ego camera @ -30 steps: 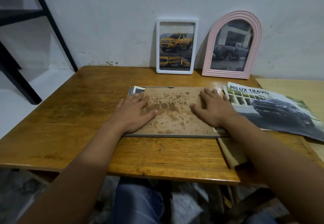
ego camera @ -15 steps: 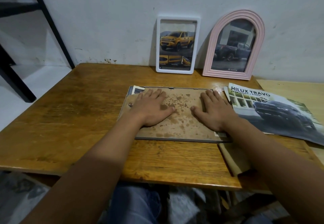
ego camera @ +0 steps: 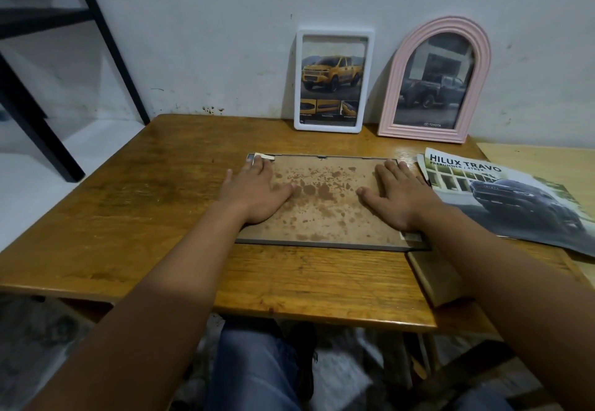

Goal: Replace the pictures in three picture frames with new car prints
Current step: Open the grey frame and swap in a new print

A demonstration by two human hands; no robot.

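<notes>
Left hand [ego camera: 256, 193] lies flat, fingers spread, on the left part of the stained backing board [ego camera: 322, 198], fingertips [ego camera: 257, 163] touching the far-left corner where a print corner [ego camera: 263, 157] sticks out. The third frame [ego camera: 328, 245] lies face down mid-bench [ego camera: 128, 204], board seated in it. Right hand [ego camera: 397, 196] is flat and open on the board's right part, holding nothing.

Risk, my read: that trapped print corner creases or tears if the board gets pressed home or slid. Uneven push could skew the board out of its slot.

White frame [ego camera: 335, 80] and pink arched frame [ego camera: 434, 80] stand far, against the wall, both showing trucks. Brochure [ego camera: 502, 198] sits just right of the frame.
</notes>
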